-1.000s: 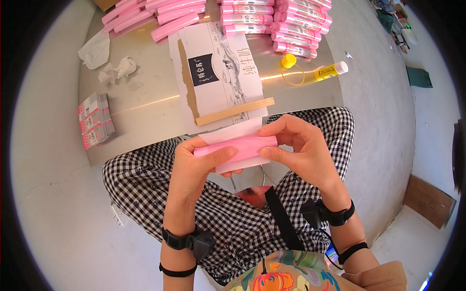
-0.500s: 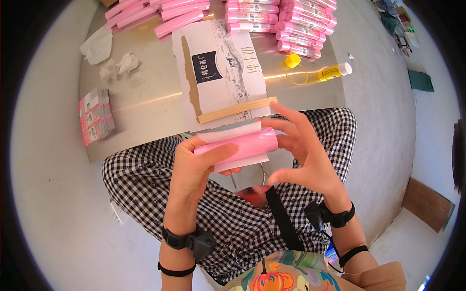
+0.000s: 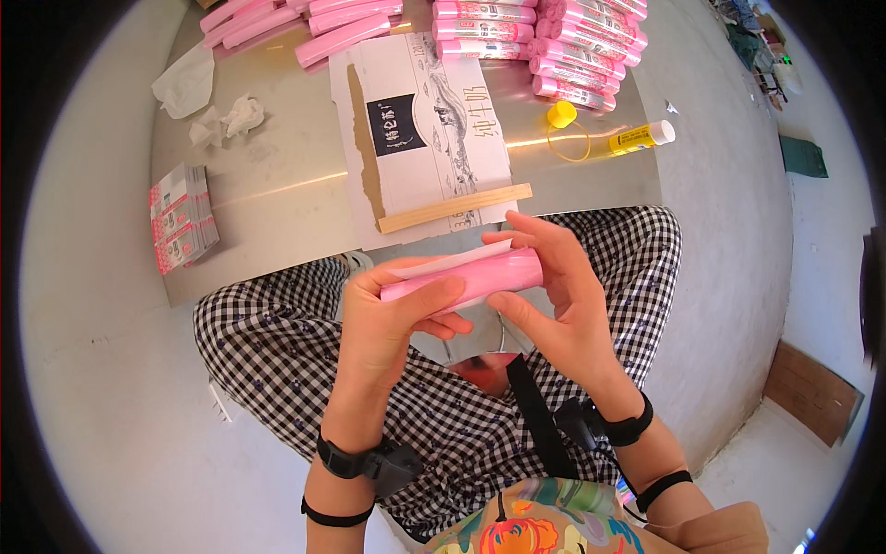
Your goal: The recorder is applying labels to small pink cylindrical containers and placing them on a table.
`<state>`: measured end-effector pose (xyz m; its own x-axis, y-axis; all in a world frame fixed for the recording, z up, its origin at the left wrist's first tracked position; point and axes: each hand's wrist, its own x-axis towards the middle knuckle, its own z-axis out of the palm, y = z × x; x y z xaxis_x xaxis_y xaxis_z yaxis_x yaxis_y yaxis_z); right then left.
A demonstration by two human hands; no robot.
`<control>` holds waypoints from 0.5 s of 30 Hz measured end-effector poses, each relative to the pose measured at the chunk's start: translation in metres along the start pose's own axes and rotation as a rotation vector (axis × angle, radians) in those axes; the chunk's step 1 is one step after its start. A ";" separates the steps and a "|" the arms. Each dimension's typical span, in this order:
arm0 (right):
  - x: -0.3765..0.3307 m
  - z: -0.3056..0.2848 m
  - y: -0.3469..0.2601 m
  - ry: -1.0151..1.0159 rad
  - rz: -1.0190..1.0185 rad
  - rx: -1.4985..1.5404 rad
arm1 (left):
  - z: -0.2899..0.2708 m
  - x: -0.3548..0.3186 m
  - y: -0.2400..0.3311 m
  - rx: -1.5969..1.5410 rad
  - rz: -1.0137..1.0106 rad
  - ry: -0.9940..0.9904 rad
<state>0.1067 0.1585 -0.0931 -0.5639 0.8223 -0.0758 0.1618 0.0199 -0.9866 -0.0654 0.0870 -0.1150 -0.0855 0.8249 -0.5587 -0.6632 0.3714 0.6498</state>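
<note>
My left hand (image 3: 380,314) is closed around the left part of a pink plastic roll (image 3: 498,277), thumb across its front and fingers underneath. A white paper strip (image 3: 454,260) lies along the roll's upper side, and a sliver of white shows below it. At the right end, my right hand (image 3: 574,309) curls round the roll, with fingers behind and the thumb at the lower edge. The roll is held above my lap, just off the table's near edge. Beyond it, a wooden stick (image 3: 457,209) rests on a flattened printed carton (image 3: 434,129).
Pink rolls with labels (image 3: 484,30) are stacked at the far side of the metal table (image 3: 286,185), beside plain pink rolls (image 3: 343,42). A yellow glue stick (image 3: 637,138) and its yellow cap (image 3: 561,114) lie right. Printed labels (image 3: 183,217) and crumpled tissue (image 3: 243,115) lie left.
My right hand has closed in on the roll, its thumb moving up to the lower edge. The lower paper flap, which stuck out before, is now mostly out of sight. The roll shifted slightly right.
</note>
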 end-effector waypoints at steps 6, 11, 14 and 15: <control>0.002 -0.002 -0.012 -0.030 0.322 0.262 | 0.004 0.000 -0.004 0.044 0.033 0.018; 0.004 -0.002 -0.009 0.012 0.375 0.254 | 0.003 -0.001 -0.006 0.055 0.061 -0.026; 0.003 -0.003 -0.008 0.028 0.392 0.268 | 0.004 -0.004 -0.009 0.247 0.227 -0.043; 0.003 -0.004 -0.008 0.032 0.401 0.282 | 0.004 -0.006 -0.010 0.246 0.225 -0.043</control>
<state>0.1070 0.1627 -0.0845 -0.4765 0.7504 -0.4581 0.1332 -0.4535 -0.8813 -0.0554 0.0805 -0.1160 -0.1745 0.9132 -0.3683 -0.4317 0.2653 0.8622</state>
